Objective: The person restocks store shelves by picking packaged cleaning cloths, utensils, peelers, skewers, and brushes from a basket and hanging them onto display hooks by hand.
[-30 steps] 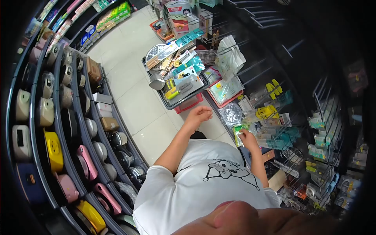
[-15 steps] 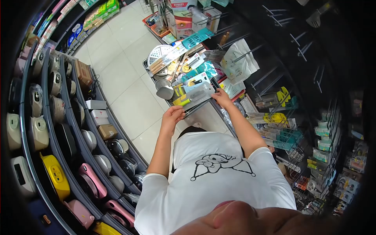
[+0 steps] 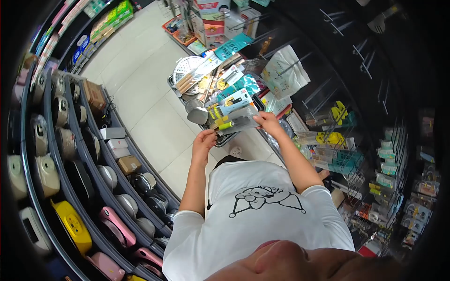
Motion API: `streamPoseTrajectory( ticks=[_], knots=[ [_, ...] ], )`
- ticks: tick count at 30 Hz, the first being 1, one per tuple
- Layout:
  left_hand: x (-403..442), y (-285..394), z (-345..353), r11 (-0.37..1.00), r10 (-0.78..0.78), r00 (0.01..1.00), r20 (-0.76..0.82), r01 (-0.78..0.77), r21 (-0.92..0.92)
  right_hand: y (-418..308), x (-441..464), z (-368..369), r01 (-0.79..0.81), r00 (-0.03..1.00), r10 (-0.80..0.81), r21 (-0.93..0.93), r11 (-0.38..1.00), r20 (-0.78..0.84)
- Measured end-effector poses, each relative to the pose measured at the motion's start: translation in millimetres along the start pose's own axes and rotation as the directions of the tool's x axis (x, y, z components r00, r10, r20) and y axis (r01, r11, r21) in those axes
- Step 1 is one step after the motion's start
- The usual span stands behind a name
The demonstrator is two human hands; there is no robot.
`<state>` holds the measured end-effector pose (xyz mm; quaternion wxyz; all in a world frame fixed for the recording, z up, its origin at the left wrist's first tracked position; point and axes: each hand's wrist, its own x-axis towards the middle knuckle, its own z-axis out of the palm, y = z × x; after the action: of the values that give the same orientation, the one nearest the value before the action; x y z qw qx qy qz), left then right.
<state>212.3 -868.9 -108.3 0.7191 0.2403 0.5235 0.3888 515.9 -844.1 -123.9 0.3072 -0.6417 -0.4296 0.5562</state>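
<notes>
A clear package (image 3: 241,118) holding a tool with a yellow-green handle lies slanted over the near edge of a dark basket (image 3: 225,141). My right hand (image 3: 268,123) is closed on the package's right end. At its left end is my left hand (image 3: 205,139), fingertips pinched together by the package's corner; what is between them is too small to tell. Under and behind the package the basket is heaped with packaged utensils, among them a teal-topped packet (image 3: 233,47), wooden handles, a round perforated metal piece (image 3: 186,70) and a metal ladle (image 3: 197,114).
Curved shelves of rice cookers and pots (image 3: 70,225) run along the left. On the right stands a dark rack with metal hooks (image 3: 368,61) and hanging packets. A white bag (image 3: 285,72) hangs beside the basket. Orange bins (image 3: 179,29) stand farther back.
Both hands have moved from apart and near my body to the basket's near edge. Over the last half second the package has come slightly nearer, with my right hand on its end.
</notes>
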Motion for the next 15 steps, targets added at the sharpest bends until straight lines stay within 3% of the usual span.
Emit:
streamPoseTrajectory(
  ticks=[2,4,6,8,10,12,13,14,15],
  knots=[
    [8,-2,3,0.997,0.012,1.000,-0.004,-0.011,0.077,-16,-27,-19,-0.024,0.999,0.028,0.089,0.996,-0.047],
    [16,2,16,0.938,0.160,0.986,-0.050,-0.136,0.318,-29,-54,-40,-0.034,0.994,0.056,0.218,0.975,-0.094],
    [22,5,36,0.895,0.187,0.982,0.025,-0.181,0.407,-27,-74,-62,-0.015,0.988,0.049,0.224,0.975,-0.145],
    [23,8,65,0.469,0.545,0.796,0.265,-0.551,0.690,-26,-98,-76,0.014,0.986,0.028,0.255,0.967,-0.163],
    [17,22,105,0.384,0.487,0.757,0.435,-0.633,0.672,-34,-122,-79,0.061,0.964,0.009,0.254,0.965,-0.266],
    [17,19,141,0.442,0.318,0.657,0.684,-0.741,0.506,-31,-143,-86,0.175,0.959,-0.158,0.049,0.983,-0.236],
    [6,27,163,0.531,0.104,0.730,0.676,-0.615,0.583,-33,-154,-89,0.169,0.944,-0.145,0.057,0.984,-0.297],
    [4,21,178,0.526,0.074,0.694,0.716,-0.637,0.563,-38,-166,-90,0.154,0.947,-0.128,0.065,0.986,-0.295],
    [2,15,190,0.541,-0.056,0.727,0.684,-0.554,0.633,-38,-177,-93,0.139,0.950,-0.113,0.073,0.988,-0.290]
  ],
)
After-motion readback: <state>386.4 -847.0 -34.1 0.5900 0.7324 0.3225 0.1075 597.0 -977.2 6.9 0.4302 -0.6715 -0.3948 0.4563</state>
